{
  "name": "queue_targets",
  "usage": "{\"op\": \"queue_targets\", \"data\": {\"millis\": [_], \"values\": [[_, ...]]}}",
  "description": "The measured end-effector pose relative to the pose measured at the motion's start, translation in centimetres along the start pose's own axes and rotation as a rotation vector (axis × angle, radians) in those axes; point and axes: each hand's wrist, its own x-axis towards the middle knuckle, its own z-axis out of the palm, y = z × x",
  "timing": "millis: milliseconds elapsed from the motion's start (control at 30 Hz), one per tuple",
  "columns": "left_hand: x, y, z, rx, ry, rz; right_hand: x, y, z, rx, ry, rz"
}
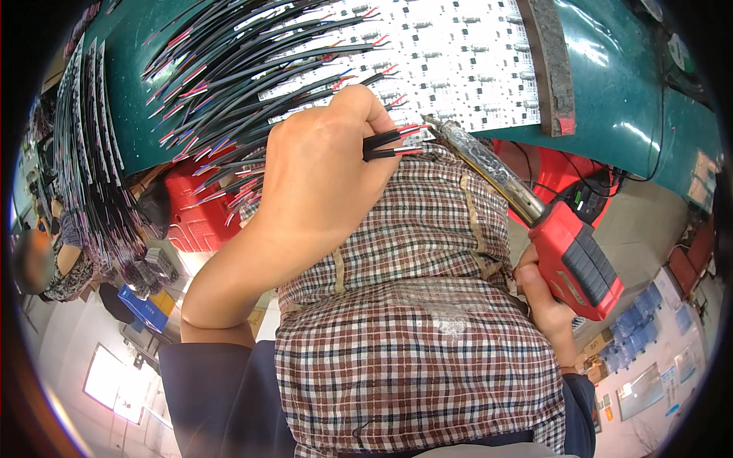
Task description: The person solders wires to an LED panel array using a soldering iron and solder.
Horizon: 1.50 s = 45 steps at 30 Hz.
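My left hand (324,164) is closed round black cables (379,142), whose stripped red and white ends point right at the near edge of a white circuit board panel (466,65). My right hand (546,301) grips the red and black handle of a soldering gun (574,263). The gun's long metal barrel slants up and left. Its dark tip is close beside the cable ends; whether they touch, I cannot tell. Under and beyond my left hand, many more black cables (252,84) fan out leftward from the panel, their coloured wire ends showing.
A dark bar (548,65) lies along the panel's right side on the green table (611,84). More cabled strips (95,137) hang over the table's left end. Red plastic surfaces (195,202) show below the table edge. Another person (69,267) is at far left.
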Motion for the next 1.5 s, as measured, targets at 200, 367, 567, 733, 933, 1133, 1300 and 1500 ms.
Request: {"op": "queue_targets", "data": {"millis": [200,367,567,733,933,1133,1300,1500], "values": [[0.1,-0.2,0.0,-0.027,0.007,0.003,0.3,0.0,0.3,0.004,0.049,-0.053],[0.2,0.0,-0.4,-0.072,-0.009,-0.013,0.4,-0.2,0.0,0.015,0.005,-0.011],[0.3,-0.1,-0.4,-0.088,-0.025,0.007,0.1,-0.1,0.2,0.031,0.014,0.014],[0.3,-0.2,-0.4,-0.070,-0.027,0.013,0.4,-0.1,0.2,0.006,0.014,-0.031],[0.5,-0.2,-0.5,-0.040,-0.024,0.028,0.5,-0.1,0.2,0.008,0.020,-0.066],[0.5,-0.2,-0.5,-0.029,-0.029,0.035,-0.7,0.4,-0.2,0.065,-0.002,0.087],[0.9,-0.3,-1.0,-0.040,-0.067,0.033,0.0,0.4,-0.1,0.033,0.000,-0.093],[1.3,-0.6,-1.2,-0.105,-0.137,0.006,-0.1,0.8,-0.1,0.002,-0.007,-0.132]]}}
